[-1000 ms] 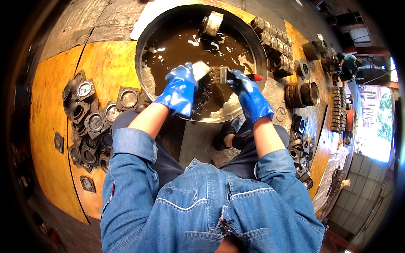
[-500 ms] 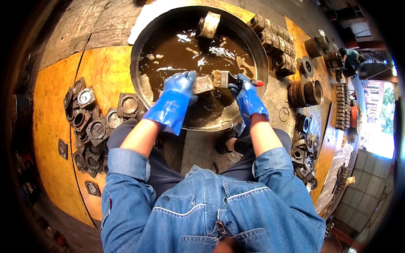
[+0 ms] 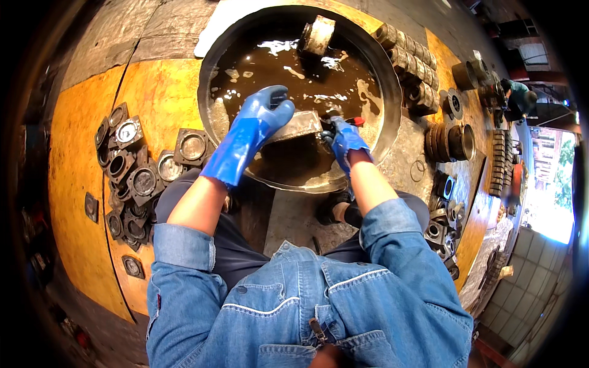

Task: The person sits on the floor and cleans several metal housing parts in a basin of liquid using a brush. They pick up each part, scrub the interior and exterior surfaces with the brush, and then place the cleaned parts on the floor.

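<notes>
At the near edge, a denim jacket [image 3: 245, 325] fills the middle, its cuffs rolled back on both forearms. Beyond it, dark trousers [image 3: 236, 253] spread to either side, with a dark shoe [image 3: 329, 211] between the legs, toward the right. Left of the knees, square plates [image 3: 144, 181] with round centres lie heaped on a yellow board [image 3: 76, 159]; two lie apart from the heap. On the right, dark metal parts [image 3: 437, 232] crowd together.

Past the knees is a wide round basin [image 3: 394, 104] of brown liquid [image 3: 254, 70]. Over its near half are both hands, in blue gloves [image 3: 236, 150]. The left hand [image 3: 257, 111] grips the left end of a grey block [image 3: 297, 126], which slants so that its right end is farther off. The right hand [image 3: 345, 138] is closed round a brush [image 3: 356, 122] with a red handle; I cannot tell whether its bristles touch the block.

Farther right, rings [image 3: 454, 142] stand side by side. Rows of round parts [image 3: 414, 61] stand just beside the basin's far right rim. One thick part [image 3: 319, 35] sits in the liquid at the far side. Well off to the far right, a person [image 3: 520, 98] bends forward.
</notes>
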`<state>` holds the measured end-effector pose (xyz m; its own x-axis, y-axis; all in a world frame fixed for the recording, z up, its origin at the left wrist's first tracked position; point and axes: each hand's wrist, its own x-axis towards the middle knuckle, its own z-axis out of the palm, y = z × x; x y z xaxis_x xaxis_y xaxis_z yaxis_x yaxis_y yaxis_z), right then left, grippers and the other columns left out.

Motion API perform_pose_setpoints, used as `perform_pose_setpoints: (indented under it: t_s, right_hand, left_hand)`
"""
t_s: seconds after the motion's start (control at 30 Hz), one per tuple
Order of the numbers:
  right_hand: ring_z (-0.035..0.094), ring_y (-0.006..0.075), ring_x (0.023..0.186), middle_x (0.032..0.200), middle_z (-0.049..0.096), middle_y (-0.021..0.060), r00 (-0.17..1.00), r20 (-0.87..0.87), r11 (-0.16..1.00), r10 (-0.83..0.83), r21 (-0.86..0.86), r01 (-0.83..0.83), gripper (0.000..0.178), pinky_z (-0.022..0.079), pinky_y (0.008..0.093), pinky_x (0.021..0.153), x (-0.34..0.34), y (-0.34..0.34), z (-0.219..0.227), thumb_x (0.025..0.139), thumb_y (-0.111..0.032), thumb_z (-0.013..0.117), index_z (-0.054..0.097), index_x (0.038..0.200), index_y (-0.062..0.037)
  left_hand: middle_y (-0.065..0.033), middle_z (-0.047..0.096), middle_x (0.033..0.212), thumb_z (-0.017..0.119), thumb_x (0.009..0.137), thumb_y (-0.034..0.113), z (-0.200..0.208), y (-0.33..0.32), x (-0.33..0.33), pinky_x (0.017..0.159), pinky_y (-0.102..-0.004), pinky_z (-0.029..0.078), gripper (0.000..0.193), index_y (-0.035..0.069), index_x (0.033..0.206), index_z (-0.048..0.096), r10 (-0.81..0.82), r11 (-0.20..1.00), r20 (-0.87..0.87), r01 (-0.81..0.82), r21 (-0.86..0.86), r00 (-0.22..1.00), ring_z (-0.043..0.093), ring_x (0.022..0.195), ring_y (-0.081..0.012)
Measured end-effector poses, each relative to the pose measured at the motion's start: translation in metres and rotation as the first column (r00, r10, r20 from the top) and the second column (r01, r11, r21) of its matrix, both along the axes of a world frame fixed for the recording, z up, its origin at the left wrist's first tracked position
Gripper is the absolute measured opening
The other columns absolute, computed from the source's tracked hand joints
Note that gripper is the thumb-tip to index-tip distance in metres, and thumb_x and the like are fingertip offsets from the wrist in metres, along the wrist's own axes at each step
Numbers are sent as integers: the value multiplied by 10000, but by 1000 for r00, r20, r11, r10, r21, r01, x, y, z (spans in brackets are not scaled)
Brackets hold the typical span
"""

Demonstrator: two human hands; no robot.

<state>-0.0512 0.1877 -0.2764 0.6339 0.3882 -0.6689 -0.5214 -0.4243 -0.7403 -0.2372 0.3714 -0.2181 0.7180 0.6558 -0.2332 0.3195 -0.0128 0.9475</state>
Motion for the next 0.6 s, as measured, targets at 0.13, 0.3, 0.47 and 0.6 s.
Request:
perform_pose_setpoints:
  t_s: [0.13,0.3,0.47,0.6]
  right_hand:
    - [691,225,939,1081,748,134,967,195,908,161,-414,-68,472,543,359,836,13,-1,-61,1040,-452,679,735,1223,-21]
    - [672,290,1164,1304,736,184,927,91,892,365,-319,-320,529,503,401,1041,-1,5,30,1076,-443,598,653,1441,-64]
    - [749,251,1025,1222,737,125,995,57,961,83,260,-95,387,626,326,841,15,-13,50,1113,-306,608,636,1430,-85]
    - [757,260,814,1073,744,103,965,-224,969,-140,170,180,279,607,335,645,46,-11,22,1081,-276,671,668,1310,-116]
  left_hand:
    - [-164,751,1327,767,955,292,-17,14,3,1086,-378,550,589,-19,1445,664,51,961,173,-1,-276,984,715,1224,-288]
    - [-91,725,1409,669,1091,416,-12,20,2,989,-366,601,490,116,1475,624,287,633,121,-93,-769,950,714,1228,-240]
    - [-114,706,1428,633,1091,484,-12,22,6,1014,-455,598,508,151,1475,619,376,444,40,-142,-885,926,698,1237,-291]
    - [-108,673,1474,643,1069,525,-9,22,7,1040,-504,570,541,182,1485,604,389,361,72,-80,-929,919,676,1260,-320]
